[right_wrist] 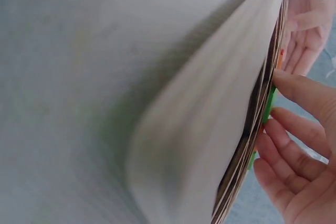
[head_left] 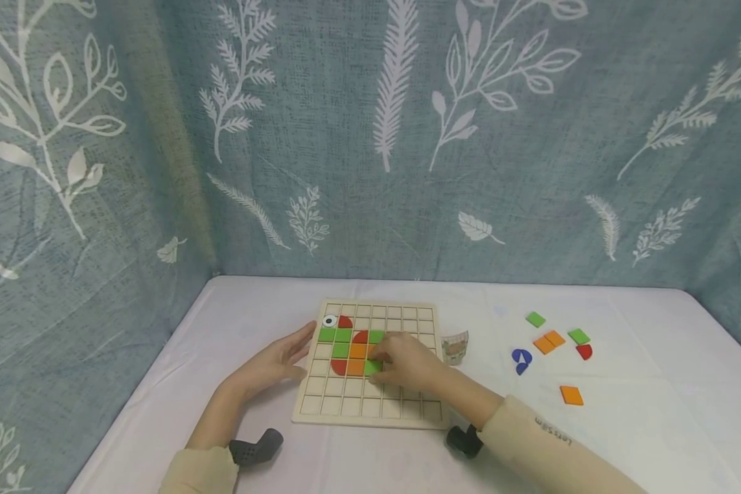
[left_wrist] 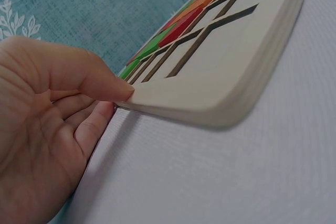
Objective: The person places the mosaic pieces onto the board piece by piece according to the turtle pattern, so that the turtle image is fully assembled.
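Note:
In the head view, my left hand (head_left: 272, 360) lies along the left side of a wooden grid board (head_left: 321, 408). Its thumb touches the rim in the left wrist view, and the other fingers bend loosely beside the edge. Over the board's middle, my right hand (head_left: 410, 360) pinches a green tile (head_left: 372, 368) between thumb and index finger, low in a grid cell. Beside that tile are orange tiles (head_left: 355, 368) and a rounded red piece (head_left: 339, 367). Further up sit other green tiles (head_left: 326, 335) and a round eye piece (head_left: 329, 321). My right hand hides several cells.
A small printed card (head_left: 455, 348) stands by the board's right edge. Loose pieces lie to the right on the white tablecloth (head_left: 642, 418): blue rounded pieces (head_left: 521, 360), orange tiles (head_left: 549, 342), another orange tile (head_left: 571, 395), green tiles (head_left: 535, 319) and a red piece (head_left: 584, 352).

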Demonstrator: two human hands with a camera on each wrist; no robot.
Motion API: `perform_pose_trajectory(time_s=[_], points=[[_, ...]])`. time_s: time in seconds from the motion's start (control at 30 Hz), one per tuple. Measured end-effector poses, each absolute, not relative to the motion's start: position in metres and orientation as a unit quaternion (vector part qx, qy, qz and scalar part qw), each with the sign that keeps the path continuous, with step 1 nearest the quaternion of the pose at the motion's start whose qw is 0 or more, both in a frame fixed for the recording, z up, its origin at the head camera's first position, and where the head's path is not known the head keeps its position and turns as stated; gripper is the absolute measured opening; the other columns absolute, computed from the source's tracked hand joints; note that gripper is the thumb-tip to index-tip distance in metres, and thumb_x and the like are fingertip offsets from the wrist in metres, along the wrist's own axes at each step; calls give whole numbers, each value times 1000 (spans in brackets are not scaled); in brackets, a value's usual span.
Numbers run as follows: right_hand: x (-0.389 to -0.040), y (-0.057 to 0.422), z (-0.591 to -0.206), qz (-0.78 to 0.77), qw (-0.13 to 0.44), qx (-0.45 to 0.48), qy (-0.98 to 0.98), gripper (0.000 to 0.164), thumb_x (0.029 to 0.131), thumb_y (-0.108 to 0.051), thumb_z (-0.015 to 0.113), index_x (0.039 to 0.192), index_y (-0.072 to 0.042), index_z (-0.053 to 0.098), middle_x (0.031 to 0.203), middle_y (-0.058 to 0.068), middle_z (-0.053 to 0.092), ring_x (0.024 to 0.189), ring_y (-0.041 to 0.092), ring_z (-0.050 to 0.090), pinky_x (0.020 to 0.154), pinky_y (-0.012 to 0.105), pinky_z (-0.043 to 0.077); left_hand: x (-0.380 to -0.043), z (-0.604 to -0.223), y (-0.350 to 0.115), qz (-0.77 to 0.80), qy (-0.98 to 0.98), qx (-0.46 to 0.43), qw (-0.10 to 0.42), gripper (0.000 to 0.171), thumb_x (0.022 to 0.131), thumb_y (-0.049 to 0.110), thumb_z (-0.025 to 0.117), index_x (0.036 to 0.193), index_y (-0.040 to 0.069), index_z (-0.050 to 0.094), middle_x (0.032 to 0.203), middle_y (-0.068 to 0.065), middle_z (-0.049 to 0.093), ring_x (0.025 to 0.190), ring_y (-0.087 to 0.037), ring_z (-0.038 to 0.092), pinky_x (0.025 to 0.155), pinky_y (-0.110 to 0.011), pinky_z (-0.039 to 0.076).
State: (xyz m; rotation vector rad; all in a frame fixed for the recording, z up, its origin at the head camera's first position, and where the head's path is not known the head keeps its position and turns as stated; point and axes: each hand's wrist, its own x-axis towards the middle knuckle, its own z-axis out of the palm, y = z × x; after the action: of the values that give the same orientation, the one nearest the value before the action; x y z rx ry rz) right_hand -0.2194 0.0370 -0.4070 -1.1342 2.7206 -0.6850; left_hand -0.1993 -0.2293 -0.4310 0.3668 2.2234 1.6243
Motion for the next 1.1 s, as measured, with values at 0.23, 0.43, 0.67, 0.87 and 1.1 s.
perform_pose_trajectory(time_s=[0.23,0.43,0.67,0.87,1.1], points=[[-221,38,-407,-231,65,-372,897,30,76,-21,74,101,-6,70,89,0,64,76,8,52,66,17,48,-200,-431,-229,569,793,128,177,92,71,-6,61,147,-1,8,154,-18,3,138,-36,16,111,-42,20],[-222,41,-396,-241,69,-374,893,27,78,-21,72,101,-6,70,96,2,68,91,16,62,78,25,54,-201,-432,-228,565,798,118,173,92,71,-6,61,147,0,11,154,-15,6,139,-33,18,111,-41,20],[-224,52,-372,-245,140,-388,877,25,84,-24,65,103,-8,68,96,1,68,88,16,61,74,27,52,-202,-433,-229,566,798,120,171,91,71,-6,61,147,0,11,154,-16,6,139,-34,18,111,-42,20],[-224,59,-358,-235,200,-410,859,31,86,-29,62,108,-8,66,99,-1,66,88,13,61,71,22,51,-200,-434,-229,568,796,119,173,91,71,-6,61,147,0,11,154,-16,6,139,-35,17,111,-42,19],[-226,68,-355,-239,207,-414,854,32,86,-33,61,106,-8,65,97,-1,66,88,13,61,73,23,51,-199,-436,-230,567,795,125,174,90,72,-6,61,147,1,11,154,-16,6,138,-35,17,112,-44,20]])
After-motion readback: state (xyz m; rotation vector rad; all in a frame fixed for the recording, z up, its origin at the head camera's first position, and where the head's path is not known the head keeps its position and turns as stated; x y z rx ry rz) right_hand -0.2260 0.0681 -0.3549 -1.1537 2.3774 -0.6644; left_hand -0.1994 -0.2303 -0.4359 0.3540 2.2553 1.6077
